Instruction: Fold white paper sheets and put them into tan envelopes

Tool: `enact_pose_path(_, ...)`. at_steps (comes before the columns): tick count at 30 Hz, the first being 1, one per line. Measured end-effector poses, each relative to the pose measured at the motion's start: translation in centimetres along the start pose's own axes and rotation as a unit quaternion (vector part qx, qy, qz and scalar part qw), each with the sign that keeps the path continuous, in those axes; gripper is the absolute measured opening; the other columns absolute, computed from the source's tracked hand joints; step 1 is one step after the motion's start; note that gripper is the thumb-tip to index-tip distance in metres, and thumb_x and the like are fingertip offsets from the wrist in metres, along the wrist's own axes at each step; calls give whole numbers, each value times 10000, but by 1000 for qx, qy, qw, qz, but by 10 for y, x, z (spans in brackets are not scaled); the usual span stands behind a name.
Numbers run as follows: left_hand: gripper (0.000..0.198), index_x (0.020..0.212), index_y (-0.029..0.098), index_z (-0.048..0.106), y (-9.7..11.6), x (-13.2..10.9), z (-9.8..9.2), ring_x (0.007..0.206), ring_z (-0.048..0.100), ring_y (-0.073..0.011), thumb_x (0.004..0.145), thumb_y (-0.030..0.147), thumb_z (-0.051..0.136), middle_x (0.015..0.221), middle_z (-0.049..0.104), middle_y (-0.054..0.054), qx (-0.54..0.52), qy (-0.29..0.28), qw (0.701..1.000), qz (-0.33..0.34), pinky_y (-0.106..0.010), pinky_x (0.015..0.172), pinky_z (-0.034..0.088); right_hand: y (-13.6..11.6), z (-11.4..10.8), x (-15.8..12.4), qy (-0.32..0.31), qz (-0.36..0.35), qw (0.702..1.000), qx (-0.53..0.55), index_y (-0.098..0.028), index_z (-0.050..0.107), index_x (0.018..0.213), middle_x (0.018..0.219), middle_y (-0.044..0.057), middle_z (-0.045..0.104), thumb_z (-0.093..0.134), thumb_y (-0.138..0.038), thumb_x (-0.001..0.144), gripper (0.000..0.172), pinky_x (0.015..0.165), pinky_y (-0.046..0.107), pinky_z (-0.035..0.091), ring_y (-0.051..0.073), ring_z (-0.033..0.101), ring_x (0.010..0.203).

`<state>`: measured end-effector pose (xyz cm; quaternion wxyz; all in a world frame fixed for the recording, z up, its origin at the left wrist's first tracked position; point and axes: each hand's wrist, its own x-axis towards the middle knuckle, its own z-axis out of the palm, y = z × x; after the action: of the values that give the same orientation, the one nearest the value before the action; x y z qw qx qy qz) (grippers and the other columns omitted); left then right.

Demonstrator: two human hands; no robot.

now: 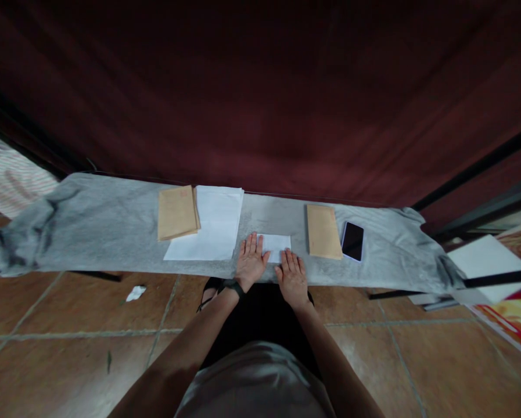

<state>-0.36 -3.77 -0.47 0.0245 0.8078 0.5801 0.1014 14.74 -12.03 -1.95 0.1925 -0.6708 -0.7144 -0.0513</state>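
A small folded white paper (276, 242) lies near the front edge of a narrow table covered with grey cloth (112, 226). My left hand (250, 261) lies flat, fingers stretched out, on the paper's left edge. My right hand (290, 273) lies flat with fingers out on the paper's lower right part. Neither hand grips anything. A dark band sits on my left wrist.
A stack of white sheets (214, 226) and brown envelopes (177, 212) lie to the left. Another brown envelope (323, 231) and a black phone (353, 241) lie to the right. A dark red curtain hangs behind. A paper scrap (135, 293) lies on the tiled floor.
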Motion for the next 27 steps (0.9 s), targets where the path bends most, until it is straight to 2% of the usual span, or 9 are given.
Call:
enact_pose_path(4,655,1553,48,309,-3,-7,-3,1530,225,-274,1028,440,294,1629,284,-174,9,2,1000,4,-461,1244,204,5,-1,-3,-1,4,1000,-6,-69,351,1543,1560,183,419,332,-387,1066,573,1182,485,294,291,412,1433)
enact_pose_path(8,616,1554,79,322,-9,-21,-9,1525,240,-273,1041,418,286,1629,291,-158,18,9,999,26,-483,1248,196,3,-2,-2,1,9,1000,-4,-67,349,1544,1563,182,417,325,-392,1067,577,1184,487,290,295,421,1424)
enact_pose_path(12,578,1559,172,342,-5,-36,-17,1538,193,-266,1034,414,357,1647,264,-113,8,24,995,101,-513,1259,160,2,-1,-3,4,12,1000,6,-77,346,1547,1560,195,415,330,-391,1064,577,1179,509,296,297,410,1433)
enact_pose_path(16,529,1532,227,397,8,-47,-19,1540,189,-242,1033,401,386,1646,290,-58,-12,15,984,175,-489,1265,174,2,-1,-4,1,10,1000,4,-74,361,1540,1559,201,416,333,-368,1062,562,1185,512,291,293,380,1453)
enact_pose_path(20,515,1523,226,411,13,-53,-15,1528,233,-231,1036,392,386,1632,323,-61,-19,9,985,173,-468,1256,218,3,-2,-4,-7,7,1000,2,-81,354,1544,1566,198,405,342,-371,1060,565,1187,511,287,292,376,1455)
enact_pose_path(27,563,1537,200,390,-1,-59,-19,1525,239,-242,1022,425,421,1627,323,-102,-11,10,987,157,-454,1248,241,2,-5,-3,-14,6,1000,-5,-141,376,1544,1589,173,379,363,-364,1057,535,1178,517,285,306,384,1447)
